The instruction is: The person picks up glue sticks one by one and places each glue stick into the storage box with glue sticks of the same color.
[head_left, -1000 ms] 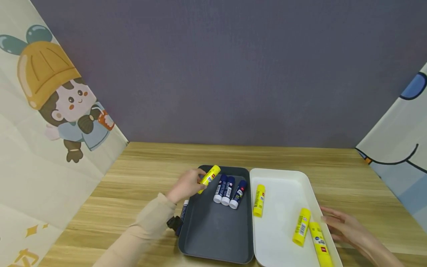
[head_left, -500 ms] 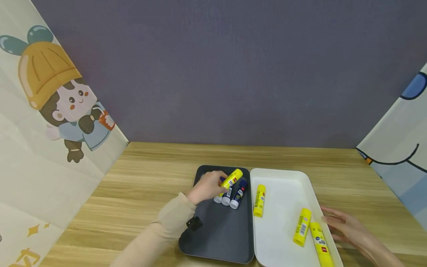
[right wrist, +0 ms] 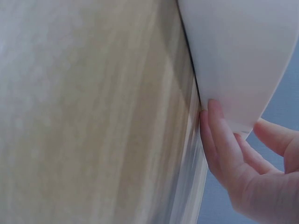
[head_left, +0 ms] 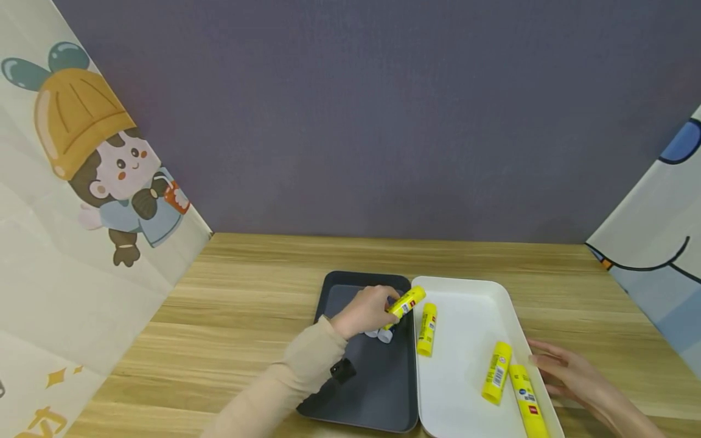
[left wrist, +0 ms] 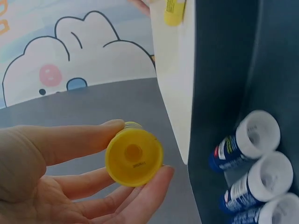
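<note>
My left hand (head_left: 366, 311) pinches a yellow glue stick (head_left: 411, 298) between thumb and fingers, tilted, above the border between two trays. Its round yellow end faces the camera in the left wrist view. Below that hand, several dark blue glue sticks with white ends (left wrist: 258, 134) lie in the dark grey tray (head_left: 367, 389), partly hidden in the head view. The white tray (head_left: 457, 389) beside it holds three yellow glue sticks, one near its left wall (head_left: 426, 330). My right hand (head_left: 575, 378) touches the white tray's outer right wall, fingers extended along it (right wrist: 222, 140).
Both trays stand side by side on a wooden table (head_left: 246, 286). A dark grey panel (head_left: 383, 121) rises behind the table's back edge. Cartoon-printed sheets hang at left (head_left: 33, 292) and right (head_left: 668, 243).
My left hand has carried the yellow glue stick rightward, from the dark tray's left side across the blue glue sticks to the white tray's edge. My right hand stays in place.
</note>
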Available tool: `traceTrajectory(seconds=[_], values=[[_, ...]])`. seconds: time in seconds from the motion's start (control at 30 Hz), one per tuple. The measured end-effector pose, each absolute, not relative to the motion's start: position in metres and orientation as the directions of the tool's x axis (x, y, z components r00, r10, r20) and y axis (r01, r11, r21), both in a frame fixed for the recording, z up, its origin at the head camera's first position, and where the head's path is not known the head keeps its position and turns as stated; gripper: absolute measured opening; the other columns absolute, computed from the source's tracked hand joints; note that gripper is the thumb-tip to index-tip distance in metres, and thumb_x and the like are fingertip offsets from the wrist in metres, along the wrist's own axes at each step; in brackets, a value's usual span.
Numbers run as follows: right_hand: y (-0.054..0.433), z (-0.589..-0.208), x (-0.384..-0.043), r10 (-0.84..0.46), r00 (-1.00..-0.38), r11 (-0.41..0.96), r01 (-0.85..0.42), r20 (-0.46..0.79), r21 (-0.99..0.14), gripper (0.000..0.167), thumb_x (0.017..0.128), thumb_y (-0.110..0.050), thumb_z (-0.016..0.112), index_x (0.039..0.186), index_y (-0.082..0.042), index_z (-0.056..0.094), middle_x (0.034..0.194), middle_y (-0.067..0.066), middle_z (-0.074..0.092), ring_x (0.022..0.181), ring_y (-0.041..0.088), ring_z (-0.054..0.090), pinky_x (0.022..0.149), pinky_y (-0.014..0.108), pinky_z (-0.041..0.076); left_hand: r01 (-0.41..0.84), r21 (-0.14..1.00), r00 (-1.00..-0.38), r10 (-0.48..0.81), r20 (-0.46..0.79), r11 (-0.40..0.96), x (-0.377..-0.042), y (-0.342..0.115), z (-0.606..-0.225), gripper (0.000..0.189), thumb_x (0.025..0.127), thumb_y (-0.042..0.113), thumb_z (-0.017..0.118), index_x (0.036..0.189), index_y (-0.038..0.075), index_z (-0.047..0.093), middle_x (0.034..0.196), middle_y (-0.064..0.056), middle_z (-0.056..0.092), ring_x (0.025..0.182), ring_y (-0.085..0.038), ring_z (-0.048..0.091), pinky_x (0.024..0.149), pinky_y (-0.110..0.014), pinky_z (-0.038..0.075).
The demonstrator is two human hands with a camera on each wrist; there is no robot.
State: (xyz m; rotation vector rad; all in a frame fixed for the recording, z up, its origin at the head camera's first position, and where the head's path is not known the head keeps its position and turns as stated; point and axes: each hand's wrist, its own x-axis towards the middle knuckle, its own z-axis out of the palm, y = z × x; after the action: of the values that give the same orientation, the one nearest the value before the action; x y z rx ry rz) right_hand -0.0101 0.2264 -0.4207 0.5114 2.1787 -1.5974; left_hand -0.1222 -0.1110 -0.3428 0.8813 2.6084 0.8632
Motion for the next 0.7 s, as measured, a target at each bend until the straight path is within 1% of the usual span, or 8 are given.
traceTrajectory(seconds=[0.13, 0.23, 0.37, 0.57, 0.7], values=[[0.226, -0.421, -0.010, 0.071, -0.856, 0.289, 0.509, -0.512, -0.811, 0.077, 0.087, -0.035, 0.053, 0.138, 0.006, 0.012, 0.116, 0.021, 0.053, 0.093, 0.020, 0.058, 0.076, 0.039, 0.049, 0.479, 0.598, -0.775, 0.629, -0.055, 0.643, -0.118, -0.102, -0.343, 0.040, 0.074, 0.006, 0.069, 0.111, -0.001, 0.057, 0.082, -0.007, 0.061, 0.053, -0.006, 0.051, 0.047, -0.015, 0.042], [0.226, -0.421, -0.011, 0.077, -0.854, 0.292, 0.512, -0.514, -0.808, 0.078, 0.087, -0.036, 0.053, 0.138, 0.006, 0.013, 0.117, 0.021, 0.053, 0.093, 0.021, 0.058, 0.076, 0.039, 0.049, 0.492, 0.581, -0.767, 0.638, -0.063, 0.648, -0.116, -0.094, -0.344, 0.039, 0.074, 0.007, 0.069, 0.110, 0.000, 0.059, 0.082, -0.005, 0.060, 0.056, -0.005, 0.050, 0.049, -0.014, 0.042], [0.226, -0.422, -0.011, 0.082, -0.853, 0.291, 0.515, -0.515, -0.806, 0.078, 0.086, -0.037, 0.054, 0.138, 0.006, 0.013, 0.116, 0.021, 0.053, 0.093, 0.021, 0.058, 0.076, 0.039, 0.049, 0.504, 0.576, -0.747, 0.659, -0.083, 0.644, -0.112, -0.085, -0.345, 0.039, 0.074, 0.008, 0.069, 0.111, 0.000, 0.059, 0.079, -0.004, 0.058, 0.055, -0.006, 0.048, 0.047, -0.014, 0.041], [0.226, -0.422, -0.011, 0.073, -0.855, 0.282, 0.512, -0.514, -0.811, 0.077, 0.087, -0.035, 0.053, 0.138, 0.006, 0.012, 0.117, 0.022, 0.052, 0.093, 0.021, 0.058, 0.076, 0.039, 0.049, 0.477, 0.575, -0.740, 0.657, -0.146, 0.665, -0.107, -0.072, -0.345, 0.038, 0.074, 0.008, 0.069, 0.110, 0.002, 0.059, 0.094, -0.007, 0.061, 0.059, -0.007, 0.049, 0.049, -0.013, 0.042], [0.227, -0.423, -0.012, 0.075, -0.851, 0.281, 0.518, -0.520, -0.808, 0.077, 0.087, -0.036, 0.053, 0.138, 0.006, 0.012, 0.117, 0.022, 0.052, 0.093, 0.021, 0.058, 0.076, 0.040, 0.049, 0.459, 0.569, -0.742, 0.647, -0.178, 0.683, -0.104, -0.064, -0.346, 0.038, 0.073, 0.009, 0.070, 0.110, 0.004, 0.061, 0.102, -0.005, 0.061, 0.063, -0.007, 0.050, 0.052, -0.012, 0.043]])
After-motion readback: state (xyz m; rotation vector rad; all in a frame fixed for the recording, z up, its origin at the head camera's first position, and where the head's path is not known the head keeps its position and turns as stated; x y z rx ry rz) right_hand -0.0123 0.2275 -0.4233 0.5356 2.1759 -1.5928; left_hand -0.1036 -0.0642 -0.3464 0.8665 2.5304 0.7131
